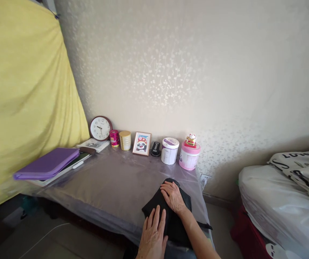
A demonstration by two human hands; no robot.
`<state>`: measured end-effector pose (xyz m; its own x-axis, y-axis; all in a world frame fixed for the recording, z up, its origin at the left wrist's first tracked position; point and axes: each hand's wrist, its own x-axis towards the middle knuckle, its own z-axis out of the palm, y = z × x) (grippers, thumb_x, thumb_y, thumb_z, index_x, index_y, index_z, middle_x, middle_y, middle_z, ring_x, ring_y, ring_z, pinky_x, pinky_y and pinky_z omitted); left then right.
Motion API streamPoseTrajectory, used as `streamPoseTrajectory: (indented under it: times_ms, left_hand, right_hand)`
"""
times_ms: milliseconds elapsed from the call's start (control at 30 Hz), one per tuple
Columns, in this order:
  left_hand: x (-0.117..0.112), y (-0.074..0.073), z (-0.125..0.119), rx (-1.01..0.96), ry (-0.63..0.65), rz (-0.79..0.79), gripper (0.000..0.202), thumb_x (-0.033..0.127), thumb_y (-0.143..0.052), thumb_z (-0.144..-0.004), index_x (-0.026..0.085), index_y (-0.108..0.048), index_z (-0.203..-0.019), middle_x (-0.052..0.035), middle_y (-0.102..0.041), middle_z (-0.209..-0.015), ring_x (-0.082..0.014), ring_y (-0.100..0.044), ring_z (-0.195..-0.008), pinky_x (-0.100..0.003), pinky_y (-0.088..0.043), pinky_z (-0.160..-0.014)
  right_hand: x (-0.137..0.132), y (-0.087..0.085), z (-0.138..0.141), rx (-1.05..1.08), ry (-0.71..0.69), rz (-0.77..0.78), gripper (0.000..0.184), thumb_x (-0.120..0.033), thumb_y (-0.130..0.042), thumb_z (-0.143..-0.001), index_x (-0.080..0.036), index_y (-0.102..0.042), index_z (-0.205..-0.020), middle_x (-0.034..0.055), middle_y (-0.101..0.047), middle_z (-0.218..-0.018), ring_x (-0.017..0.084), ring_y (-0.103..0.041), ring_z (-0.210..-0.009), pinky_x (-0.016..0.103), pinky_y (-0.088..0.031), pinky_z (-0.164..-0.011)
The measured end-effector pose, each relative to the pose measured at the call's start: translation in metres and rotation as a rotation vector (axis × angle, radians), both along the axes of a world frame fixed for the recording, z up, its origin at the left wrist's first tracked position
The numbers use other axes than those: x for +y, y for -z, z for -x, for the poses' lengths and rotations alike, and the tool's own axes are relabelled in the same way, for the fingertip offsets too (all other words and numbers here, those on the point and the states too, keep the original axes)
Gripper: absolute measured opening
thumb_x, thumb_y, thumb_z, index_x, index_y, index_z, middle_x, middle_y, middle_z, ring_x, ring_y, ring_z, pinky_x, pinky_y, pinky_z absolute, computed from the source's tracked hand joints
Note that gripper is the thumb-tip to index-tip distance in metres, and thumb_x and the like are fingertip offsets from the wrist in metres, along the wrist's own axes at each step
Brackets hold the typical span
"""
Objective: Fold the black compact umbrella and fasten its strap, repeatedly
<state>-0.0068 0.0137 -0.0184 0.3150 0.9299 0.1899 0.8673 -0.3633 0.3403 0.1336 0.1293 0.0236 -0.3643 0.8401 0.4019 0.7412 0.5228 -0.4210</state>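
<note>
A piece of black fabric point(176, 226) with a thin strap lies partly folded near the table's right front corner; its kind cannot be told. My left hand point(153, 230) rests flat on its left part, fingers stretched and slightly apart. Higher up, my right hand point(174, 197) lies across the fabric with the fingers extended, just below a bunched black end point(173, 182). Neither hand grips anything that I can see. Both palms hide part of the cloth, and the strap point(204, 226) sticks out to the right past my right forearm.
Along the wall stand a clock point(100, 128), a magenta can point(114, 139), a yellow-lidded tin point(125, 140), a framed panda picture point(142, 143), a black device point(156, 149), a white tub point(170, 152) and a pink tub point(189, 158) bearing a cat figurine point(190, 139). A purple folder point(48, 163) lies left.
</note>
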Motion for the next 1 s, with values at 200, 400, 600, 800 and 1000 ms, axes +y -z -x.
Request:
streamPoseTrajectory:
  times_ms: [200, 400, 600, 800, 1000]
  left_hand:
    - [-0.001, -0.001, 0.0, -0.037, -0.012, 0.076, 0.065, 0.035, -0.044, -0.083, 0.03, -0.011, -0.138, -0.0062, -0.013, -0.147, -0.0274, -0.024, -0.131, -0.04, -0.031, -0.102]
    - [-0.002, -0.009, -0.005, -0.042, -0.052, 0.178, 0.061, 0.031, -0.041, -0.083, 0.029, -0.013, -0.138, -0.0094, -0.017, -0.146, -0.0274, -0.024, -0.131, -0.042, -0.03, -0.101]
    - [-0.009, -0.018, -0.007, -0.015, -0.083, 0.172, 0.063, 0.019, -0.036, -0.08, 0.023, -0.014, -0.139, -0.0124, -0.022, -0.144, -0.0258, -0.027, -0.13, -0.042, -0.029, -0.101]
    - [-0.007, -0.015, -0.002, -0.056, -0.057, 0.116, 0.061, 0.022, -0.033, -0.082, 0.022, -0.012, -0.14, -0.0128, -0.028, -0.142, -0.0237, -0.032, -0.127, -0.039, -0.03, -0.1]
    - [-0.002, -0.015, 0.002, -0.116, -0.065, 0.126, 0.057, 0.023, -0.029, -0.084, 0.021, -0.017, -0.139, -0.0114, -0.037, -0.136, -0.0217, -0.039, -0.121, -0.037, -0.033, -0.097]
  right_hand:
    - [0.033, -0.001, -0.005, 0.061, 0.095, 0.108, 0.023, -0.026, -0.045, -0.083, -0.026, -0.068, -0.085, 0.0015, -0.068, -0.1, 0.02, -0.049, -0.112, 0.039, -0.023, -0.103]
    - [0.051, 0.004, -0.017, 0.185, 0.272, 0.14, 0.025, -0.028, -0.043, -0.083, -0.021, -0.066, -0.091, 0.0069, -0.067, -0.1, 0.02, -0.057, -0.099, 0.032, -0.035, -0.095]
    - [0.014, 0.006, -0.063, 0.32, 0.59, 0.167, 0.039, -0.033, -0.035, -0.081, -0.013, -0.06, -0.103, 0.0122, -0.065, -0.101, 0.022, -0.061, -0.093, 0.032, -0.044, -0.083]
    - [-0.043, 0.02, -0.094, 0.374, 0.708, 0.269, 0.029, -0.037, -0.043, -0.074, -0.021, -0.065, -0.086, 0.0061, -0.069, -0.082, 0.021, -0.064, -0.081, 0.029, -0.047, -0.067]
    - [-0.055, 0.03, -0.094, 0.509, 0.666, 0.419, 0.026, -0.039, -0.042, -0.074, -0.024, -0.064, -0.076, 0.0045, -0.068, -0.076, 0.018, -0.065, -0.07, 0.023, -0.046, -0.049]
